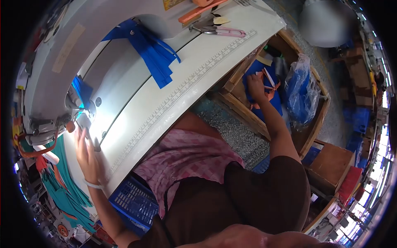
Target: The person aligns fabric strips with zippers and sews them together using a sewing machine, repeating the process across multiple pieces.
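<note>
My left hand (86, 155) lies with fingers stretched out on the white table, close to the needle area of a sewing machine (49, 78). A lamp lights that spot brightly. Blue fabric (84, 93) shows beside the needle. My right hand (257, 87) reaches into a wooden drawer (237, 105), its fingers bent down beside orange strips (271, 89). Whatever these fingertips hold, if anything, is hidden. Under the hand and strips is blue material (275, 106). A clear plastic bag (302, 93) with blue contents sits in the same drawer.
Blue strips (153, 58) hang over the machine bed. Thread snippers (221, 31) with a pink handle lie behind a printed ruler (186, 93). Teal strips (66, 182) hang at the left table edge. A blue crate (134, 202) stands below, and a brown box (331, 167) at the right.
</note>
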`<control>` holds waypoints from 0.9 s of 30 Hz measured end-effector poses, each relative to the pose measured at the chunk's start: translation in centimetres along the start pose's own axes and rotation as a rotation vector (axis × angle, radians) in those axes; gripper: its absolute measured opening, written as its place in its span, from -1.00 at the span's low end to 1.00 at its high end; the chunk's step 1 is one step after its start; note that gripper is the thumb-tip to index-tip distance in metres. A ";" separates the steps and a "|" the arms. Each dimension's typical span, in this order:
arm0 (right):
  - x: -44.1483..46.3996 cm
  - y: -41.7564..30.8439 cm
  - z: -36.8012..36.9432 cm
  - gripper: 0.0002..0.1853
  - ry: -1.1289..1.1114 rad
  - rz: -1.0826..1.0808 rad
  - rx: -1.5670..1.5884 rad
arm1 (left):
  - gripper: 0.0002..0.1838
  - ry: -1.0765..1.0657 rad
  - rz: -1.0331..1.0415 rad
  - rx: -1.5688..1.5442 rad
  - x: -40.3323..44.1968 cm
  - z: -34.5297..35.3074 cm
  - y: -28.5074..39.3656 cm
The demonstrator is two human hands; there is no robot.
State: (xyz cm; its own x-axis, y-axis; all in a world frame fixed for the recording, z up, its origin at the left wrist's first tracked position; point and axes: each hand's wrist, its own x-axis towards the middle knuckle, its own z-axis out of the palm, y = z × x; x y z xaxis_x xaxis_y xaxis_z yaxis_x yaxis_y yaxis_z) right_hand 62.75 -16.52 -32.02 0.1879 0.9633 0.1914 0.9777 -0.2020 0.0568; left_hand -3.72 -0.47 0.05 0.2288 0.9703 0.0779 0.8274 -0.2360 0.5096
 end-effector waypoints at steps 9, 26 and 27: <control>-0.4 -3.2 -4.9 -0.87 0.064 0.015 0.185 | -0.65 -0.047 0.406 -0.143 -6.6 3.9 12.5; -7.3 -13.1 -14.1 -0.59 0.322 -0.071 0.785 | -0.75 -0.740 -0.310 -0.977 -7.0 35.2 23.3; -7.7 -12.7 -13.4 -0.60 0.235 0.021 0.810 | -0.75 -0.740 -0.309 -0.977 -7.0 34.6 23.4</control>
State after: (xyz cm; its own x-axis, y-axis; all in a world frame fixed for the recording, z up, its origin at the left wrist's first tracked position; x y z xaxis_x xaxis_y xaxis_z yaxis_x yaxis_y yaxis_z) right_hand 47.69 -23.70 -21.08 0.2699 0.8811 0.3883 0.7560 0.0559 -0.6522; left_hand 31.82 -14.56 -18.24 0.5870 0.6423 -0.4928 0.2471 0.4376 0.8646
